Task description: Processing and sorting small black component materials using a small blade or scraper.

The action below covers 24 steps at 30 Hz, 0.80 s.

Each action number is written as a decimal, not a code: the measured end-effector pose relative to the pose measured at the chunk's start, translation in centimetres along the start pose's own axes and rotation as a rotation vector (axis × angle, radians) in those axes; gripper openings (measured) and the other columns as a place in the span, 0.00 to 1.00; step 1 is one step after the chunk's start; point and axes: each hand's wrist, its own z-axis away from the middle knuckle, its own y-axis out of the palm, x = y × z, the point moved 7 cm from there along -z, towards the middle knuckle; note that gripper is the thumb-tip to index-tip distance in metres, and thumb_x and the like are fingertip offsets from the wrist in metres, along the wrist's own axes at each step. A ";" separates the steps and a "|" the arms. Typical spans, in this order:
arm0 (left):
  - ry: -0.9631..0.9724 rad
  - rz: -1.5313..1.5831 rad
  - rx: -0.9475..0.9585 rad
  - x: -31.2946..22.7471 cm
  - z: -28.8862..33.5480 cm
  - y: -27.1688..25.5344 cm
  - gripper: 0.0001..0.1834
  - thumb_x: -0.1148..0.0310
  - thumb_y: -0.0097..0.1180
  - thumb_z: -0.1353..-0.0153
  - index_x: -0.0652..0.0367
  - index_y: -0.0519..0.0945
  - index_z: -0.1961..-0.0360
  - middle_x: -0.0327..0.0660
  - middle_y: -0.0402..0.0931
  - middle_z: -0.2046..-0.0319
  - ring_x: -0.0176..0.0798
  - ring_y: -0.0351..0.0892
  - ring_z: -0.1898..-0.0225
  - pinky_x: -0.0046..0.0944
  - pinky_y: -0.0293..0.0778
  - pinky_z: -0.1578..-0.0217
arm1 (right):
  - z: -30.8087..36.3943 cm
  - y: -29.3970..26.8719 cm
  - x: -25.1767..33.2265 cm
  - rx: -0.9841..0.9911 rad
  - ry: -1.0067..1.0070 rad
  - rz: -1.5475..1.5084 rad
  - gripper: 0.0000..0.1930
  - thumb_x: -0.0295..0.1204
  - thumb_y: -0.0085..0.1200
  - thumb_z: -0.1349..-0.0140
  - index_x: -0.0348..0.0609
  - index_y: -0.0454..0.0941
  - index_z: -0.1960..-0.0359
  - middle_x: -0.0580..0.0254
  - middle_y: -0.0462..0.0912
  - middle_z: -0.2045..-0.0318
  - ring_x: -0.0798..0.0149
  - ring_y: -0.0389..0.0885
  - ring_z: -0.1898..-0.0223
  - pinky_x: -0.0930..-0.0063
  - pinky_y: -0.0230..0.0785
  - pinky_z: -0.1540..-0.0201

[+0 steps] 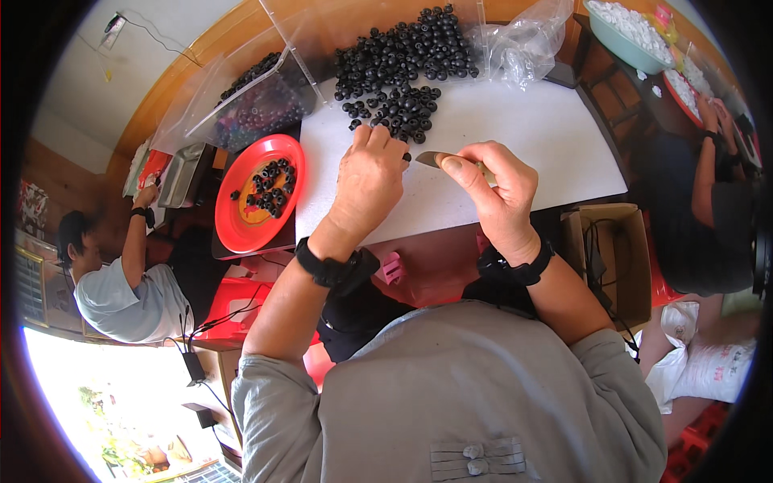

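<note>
Over the white tabletop (515, 137), my left hand (366, 185) is closed, its fingertips pinching a small round black piece (407, 157). Beside it my right hand (509, 191) grips a small knife (427, 158), with the short blade pointing left, close to that piece. The knife's handle is mostly hidden in my fingers. Just beyond my hands lies a heap of similar black pieces (407, 48), ring-like or bead-like, spreading down toward my left fingertips. To the left, a red plate (228, 211) holds several more black pieces (272, 187).
A clear plastic bin (189, 113) with dark pieces stands at the far left, and a crumpled clear bag (527, 44) at the far right. Right of my arm is an open cardboard box (636, 274) with cables. Co-workers (137, 282) sit on both sides.
</note>
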 end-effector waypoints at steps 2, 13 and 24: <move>-0.006 0.019 -0.011 -0.5 0.7 -0.3 0.10 0.79 0.67 0.47 0.60 0.85 0.62 0.43 0.76 0.61 0.54 0.75 0.55 0.52 0.79 0.59 | -0.2 -0.1 0.1 0.002 -0.020 0.023 0.10 0.30 0.71 0.35 0.37 0.85 0.69 0.62 0.81 0.77 0.67 0.77 0.76 0.72 0.68 0.73; 0.010 0.129 -0.200 -1.3 3.0 -1.2 0.14 0.83 0.64 0.47 0.63 0.84 0.58 0.48 0.75 0.67 0.57 0.74 0.62 0.54 0.73 0.62 | 0.3 0.8 1.4 0.091 -0.145 0.119 0.06 0.25 0.70 0.38 0.39 0.83 0.67 0.59 0.82 0.75 0.60 0.79 0.75 0.67 0.70 0.71; -0.137 0.151 -0.135 -0.9 3.6 -0.5 0.11 0.80 0.62 0.40 0.61 0.86 0.56 0.47 0.77 0.63 0.55 0.76 0.57 0.51 0.75 0.54 | -2.7 -9.9 -2.0 -0.263 -0.026 0.048 0.03 0.23 0.61 0.29 0.36 0.82 0.58 0.64 0.82 0.62 0.72 0.80 0.63 0.76 0.74 0.57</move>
